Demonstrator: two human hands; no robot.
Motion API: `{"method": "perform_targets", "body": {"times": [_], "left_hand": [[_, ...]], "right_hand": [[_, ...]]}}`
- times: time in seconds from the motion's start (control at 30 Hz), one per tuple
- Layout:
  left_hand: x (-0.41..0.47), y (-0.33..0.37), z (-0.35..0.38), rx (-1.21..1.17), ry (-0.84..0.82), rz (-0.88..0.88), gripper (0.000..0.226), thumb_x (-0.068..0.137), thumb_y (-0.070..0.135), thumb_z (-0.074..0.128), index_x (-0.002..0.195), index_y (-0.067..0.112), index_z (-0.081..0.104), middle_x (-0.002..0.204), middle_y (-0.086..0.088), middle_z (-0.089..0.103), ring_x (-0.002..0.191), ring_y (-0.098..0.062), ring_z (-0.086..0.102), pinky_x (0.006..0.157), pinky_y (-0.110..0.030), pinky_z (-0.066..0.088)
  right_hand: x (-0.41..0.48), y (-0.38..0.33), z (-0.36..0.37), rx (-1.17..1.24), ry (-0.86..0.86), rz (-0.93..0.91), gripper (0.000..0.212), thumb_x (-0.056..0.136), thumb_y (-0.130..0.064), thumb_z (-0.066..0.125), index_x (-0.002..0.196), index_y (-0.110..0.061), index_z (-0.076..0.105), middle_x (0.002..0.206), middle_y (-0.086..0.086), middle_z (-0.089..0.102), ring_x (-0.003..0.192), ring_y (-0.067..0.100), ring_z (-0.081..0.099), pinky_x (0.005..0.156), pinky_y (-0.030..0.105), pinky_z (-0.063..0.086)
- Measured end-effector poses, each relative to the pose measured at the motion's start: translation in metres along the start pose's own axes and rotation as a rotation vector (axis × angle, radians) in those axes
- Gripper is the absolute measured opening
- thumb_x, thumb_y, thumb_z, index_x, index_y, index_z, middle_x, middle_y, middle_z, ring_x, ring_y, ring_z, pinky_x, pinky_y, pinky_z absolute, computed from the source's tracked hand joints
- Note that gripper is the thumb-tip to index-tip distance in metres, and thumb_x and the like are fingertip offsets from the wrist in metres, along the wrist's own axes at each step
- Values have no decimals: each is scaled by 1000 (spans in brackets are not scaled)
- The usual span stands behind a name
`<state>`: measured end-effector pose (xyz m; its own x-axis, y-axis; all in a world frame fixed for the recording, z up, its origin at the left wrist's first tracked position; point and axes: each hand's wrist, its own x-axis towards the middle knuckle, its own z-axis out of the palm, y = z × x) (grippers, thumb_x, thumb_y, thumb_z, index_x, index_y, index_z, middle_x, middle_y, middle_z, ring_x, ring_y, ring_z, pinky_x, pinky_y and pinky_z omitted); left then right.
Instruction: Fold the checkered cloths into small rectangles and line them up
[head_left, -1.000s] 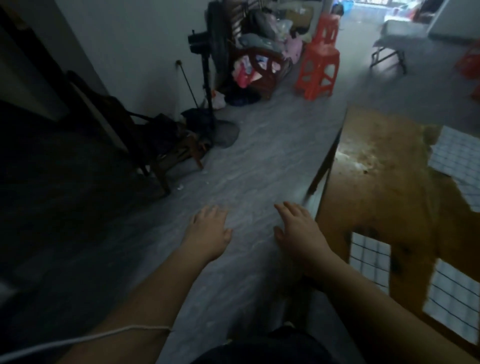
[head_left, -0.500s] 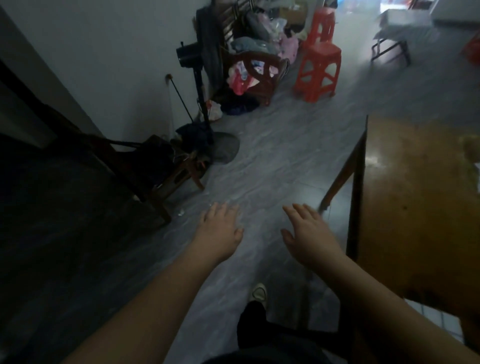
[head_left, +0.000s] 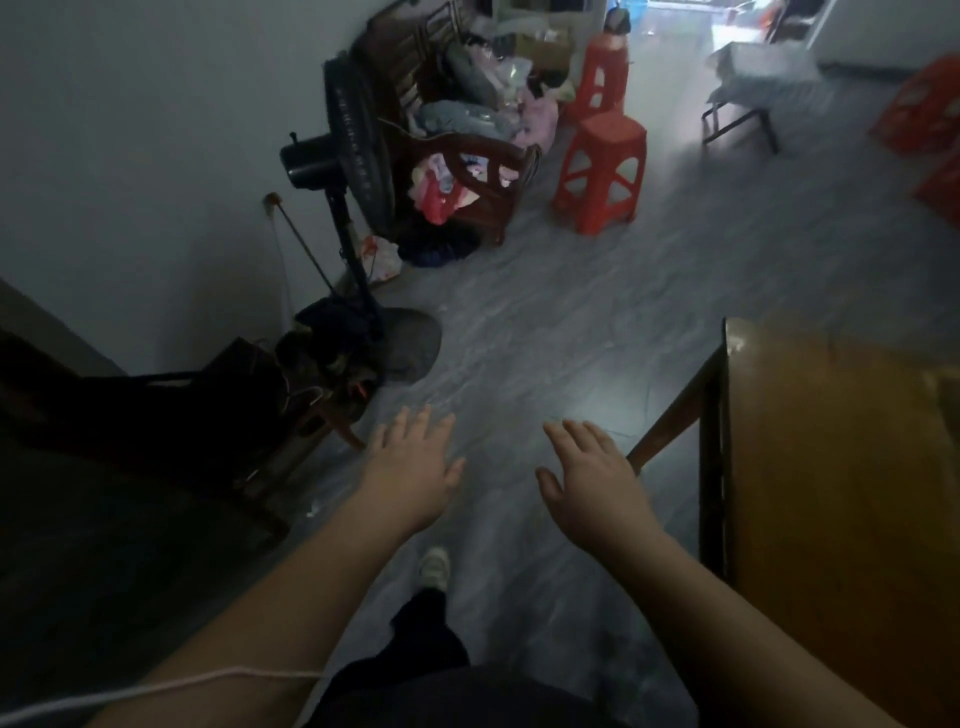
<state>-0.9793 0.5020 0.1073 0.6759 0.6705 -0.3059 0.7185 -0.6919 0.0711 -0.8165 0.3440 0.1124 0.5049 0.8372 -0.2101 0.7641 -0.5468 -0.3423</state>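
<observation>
A person's left hand (head_left: 413, 470) and right hand (head_left: 592, 480) hung palm-down above a grey streaked floor (head_left: 571, 322), each with fingers straight and slightly spread, gripping nothing and touching nothing. The hands were near each other but apart, the right one just beside the slanting leg of a glossy brown wooden table (head_left: 831, 467) that filled the right edge of the view. None of the checkered cloths could be seen in this view. Below the hands, a pale shoe (head_left: 434, 569) and a dark trouser leg (head_left: 421, 639) showed over the floor. A thin white cord (head_left: 156, 691) crossed the left forearm at the lower left. By the white wall stood a black pedestal fan (head_left: 353, 156), with a dark wooden bench (head_left: 483, 171) heaped with clothes behind it. A red plastic stool (head_left: 602, 171) stood beside the bench, a second red stool (head_left: 602, 73) farther back. The left side of the room lay in deep shadow.
</observation>
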Motion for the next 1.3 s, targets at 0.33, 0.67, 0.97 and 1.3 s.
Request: {"method": "perform_targets", "body": {"times": [0.33,0.67,0.97,1.3], "left_hand": [[241,5,-61,-18,-36,178,70,104,55,36,163,26,13,171,-7,13,157,-32,12,125,-48,16],[475,56,-160,34,-77,394,70,104,52,38,163,25,12,171,-8,13,157,-34,12,125,-51,18],[647,170,-196,140,-71,553,68,104,53,37,162,26,16,171,-8,15,156,-32,13,125,-50,18],[813,339,-262,176,-68,648,68,104,53,39,163,28,16,171,-6,14,157,-30,11,126,-50,16]], "right_hand": [[208,30,-54,3,45,112,64,103,-47,41,161,-28,20,167,-2,22,155,20,12,124,37,14],[398,79,-138,28,60,277,65,104,-47,40,161,-27,17,168,-2,19,155,21,11,125,38,15],[504,215,-193,89,150,472,64,105,-42,41,161,-23,18,167,2,19,155,22,11,124,34,11],[617,373,-294,105,226,579,65,104,-44,39,161,-24,15,168,3,17,154,24,12,123,39,18]]}}
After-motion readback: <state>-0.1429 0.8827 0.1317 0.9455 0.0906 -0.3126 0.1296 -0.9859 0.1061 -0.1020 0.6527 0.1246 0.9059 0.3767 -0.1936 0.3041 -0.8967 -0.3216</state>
